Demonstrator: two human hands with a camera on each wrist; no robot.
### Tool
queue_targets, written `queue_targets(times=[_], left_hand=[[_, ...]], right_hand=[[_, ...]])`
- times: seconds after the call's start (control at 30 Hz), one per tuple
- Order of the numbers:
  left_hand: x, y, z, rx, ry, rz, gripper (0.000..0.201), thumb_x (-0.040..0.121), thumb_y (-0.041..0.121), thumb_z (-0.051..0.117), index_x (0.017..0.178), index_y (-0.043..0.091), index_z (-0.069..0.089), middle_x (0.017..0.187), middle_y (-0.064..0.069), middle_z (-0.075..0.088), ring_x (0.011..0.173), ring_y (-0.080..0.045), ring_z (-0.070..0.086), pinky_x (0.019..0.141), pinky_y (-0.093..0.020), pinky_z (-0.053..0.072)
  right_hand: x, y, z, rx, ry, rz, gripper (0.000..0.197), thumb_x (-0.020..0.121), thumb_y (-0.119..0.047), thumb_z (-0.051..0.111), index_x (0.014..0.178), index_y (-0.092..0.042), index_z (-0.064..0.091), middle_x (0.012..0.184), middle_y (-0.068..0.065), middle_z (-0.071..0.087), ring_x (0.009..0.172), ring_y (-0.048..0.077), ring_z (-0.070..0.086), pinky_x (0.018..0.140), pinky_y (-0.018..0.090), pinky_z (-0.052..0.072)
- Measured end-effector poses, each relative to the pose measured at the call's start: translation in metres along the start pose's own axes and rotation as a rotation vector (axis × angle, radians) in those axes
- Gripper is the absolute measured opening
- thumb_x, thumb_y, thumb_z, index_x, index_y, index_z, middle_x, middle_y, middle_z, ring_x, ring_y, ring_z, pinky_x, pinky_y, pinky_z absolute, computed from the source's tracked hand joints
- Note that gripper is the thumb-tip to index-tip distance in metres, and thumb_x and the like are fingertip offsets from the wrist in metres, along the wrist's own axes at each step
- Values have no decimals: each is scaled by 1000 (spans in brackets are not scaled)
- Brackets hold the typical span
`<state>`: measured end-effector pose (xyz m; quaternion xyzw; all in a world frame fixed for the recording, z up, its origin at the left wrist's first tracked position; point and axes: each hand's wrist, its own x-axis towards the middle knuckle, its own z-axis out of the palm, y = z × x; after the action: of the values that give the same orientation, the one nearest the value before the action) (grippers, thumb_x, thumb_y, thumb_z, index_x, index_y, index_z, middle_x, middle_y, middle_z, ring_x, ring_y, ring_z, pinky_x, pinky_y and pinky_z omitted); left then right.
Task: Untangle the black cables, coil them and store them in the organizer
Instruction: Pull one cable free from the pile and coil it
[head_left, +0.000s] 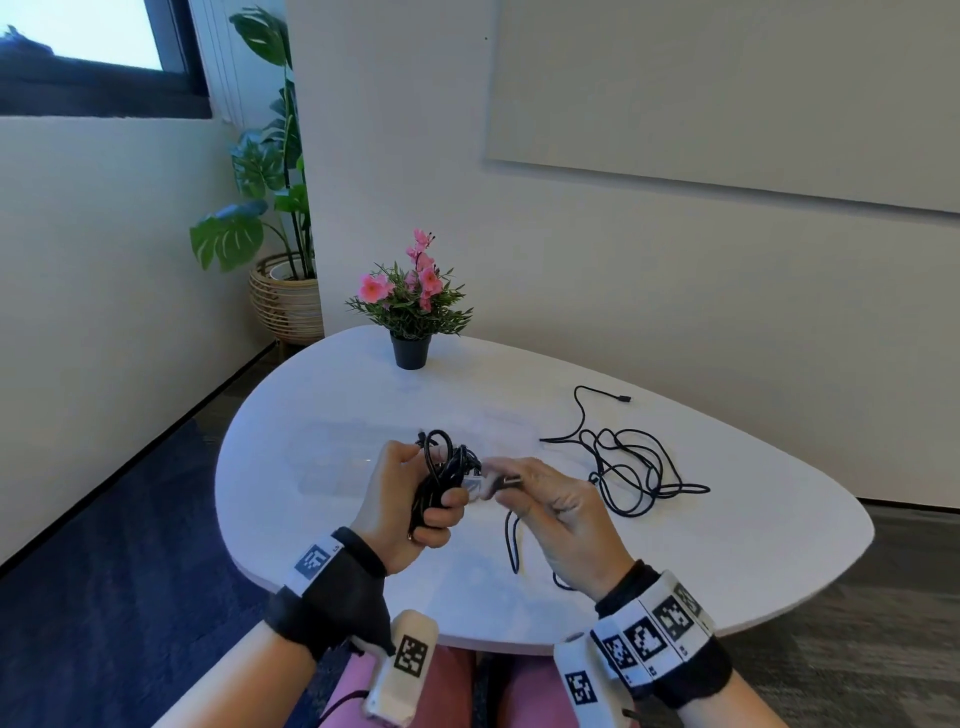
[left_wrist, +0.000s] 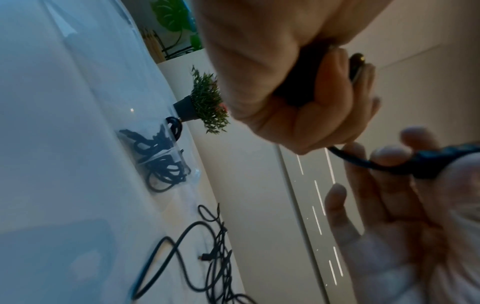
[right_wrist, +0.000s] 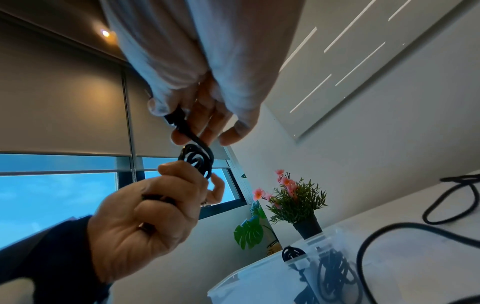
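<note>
My left hand (head_left: 441, 506) grips a coiled black cable (head_left: 441, 467) above the white table (head_left: 779, 545). My right hand (head_left: 506, 486) pinches the plug end of that cable (right_wrist: 179, 120) just right of the coil, and a slack loop (head_left: 511, 540) hangs below it. In the right wrist view the coil (right_wrist: 197, 160) sticks up out of the left fist (right_wrist: 155, 216). A second black cable (head_left: 628, 467) lies loose and tangled on the table to the right. Behind my hands stands the clear organizer (left_wrist: 192, 174), with coiled black cables (left_wrist: 161, 162) inside.
A small black pot of pink flowers (head_left: 410, 312) stands at the table's far edge. A large plant in a wicker basket (head_left: 285, 301) is on the floor to the left. A wall runs close behind the table.
</note>
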<state>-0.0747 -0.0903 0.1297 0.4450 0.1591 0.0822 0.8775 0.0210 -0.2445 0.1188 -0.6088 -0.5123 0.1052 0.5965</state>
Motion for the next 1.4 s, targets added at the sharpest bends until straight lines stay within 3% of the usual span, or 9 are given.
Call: queue_targets(times=[0.1, 0.2, 0.3, 0.43, 0.57, 0.7, 0.93, 1.23, 1.4], left_hand=[[-1, 6, 2, -30, 17, 46, 22, 84, 34, 25, 77, 21, 41, 52, -3, 37, 38, -10, 22, 43, -14, 8], [-2, 10, 3, -43, 15, 79, 20, 86, 33, 27, 77, 24, 42, 52, -4, 37, 37, -10, 22, 42, -14, 8], [-3, 11, 2, -89, 3, 102, 22, 87, 35, 30, 75, 25, 44, 53, -4, 38, 37, -9, 23, 38, -12, 12], [-7, 10, 1, -153, -7, 121, 19, 80, 41, 42, 73, 25, 48, 54, -3, 41, 35, -7, 26, 36, -12, 13], [-9, 6, 2, -140, 29, 101, 34, 88, 41, 38, 65, 27, 58, 53, -1, 41, 34, -6, 25, 39, -13, 8], [-10, 4, 4, -112, 31, 113, 60, 96, 41, 29, 53, 25, 68, 51, 2, 42, 33, -3, 27, 39, -16, 5], [-6, -6, -10, 111, -33, 179, 30, 89, 42, 48, 109, 20, 45, 56, -5, 46, 39, -9, 25, 37, -13, 15], [-2, -19, -12, 436, -129, 234, 17, 88, 41, 46, 88, 24, 42, 60, -1, 47, 45, -10, 25, 43, -14, 16], [10, -15, -7, 359, -107, 300, 26, 87, 34, 50, 97, 11, 44, 57, -6, 47, 41, -9, 26, 41, -13, 17]], right_hand=[[7, -3, -2, -24, -8, 48, 40, 96, -35, 49, 114, -2, 63, 100, -2, 64, 122, 11, 52, 105, 26, 37], [16, -12, 1, -23, 14, 48, 42, 96, -23, 50, 136, -13, 45, 85, -4, 63, 95, 11, 62, 92, 16, 40], [23, -16, 3, 23, 77, 69, 25, 91, -17, 58, 113, -9, 49, 73, -2, 66, 73, 9, 63, 74, 15, 44], [28, -13, 10, -72, 39, 80, 4, 88, -7, 63, 86, -6, 60, 73, 1, 68, 71, 9, 67, 70, 16, 49], [34, -8, 12, -176, 31, 132, 11, 88, -16, 63, 78, -14, 60, 69, 2, 69, 69, 15, 66, 71, 38, 53], [40, -12, 16, -314, -3, 100, 11, 85, -18, 65, 75, -14, 63, 68, -5, 66, 69, 13, 62, 68, 32, 50], [45, -19, 14, -346, -26, 259, 12, 77, -15, 75, 68, -14, 69, 61, 0, 68, 57, 10, 62, 65, 25, 52], [45, -19, 4, -450, -175, 375, 19, 74, -15, 75, 58, -11, 67, 59, 6, 68, 51, 15, 60, 50, 28, 47], [31, -17, -4, -397, -128, 222, 7, 82, -19, 69, 81, -19, 76, 75, -1, 70, 71, 7, 61, 66, 25, 49]])
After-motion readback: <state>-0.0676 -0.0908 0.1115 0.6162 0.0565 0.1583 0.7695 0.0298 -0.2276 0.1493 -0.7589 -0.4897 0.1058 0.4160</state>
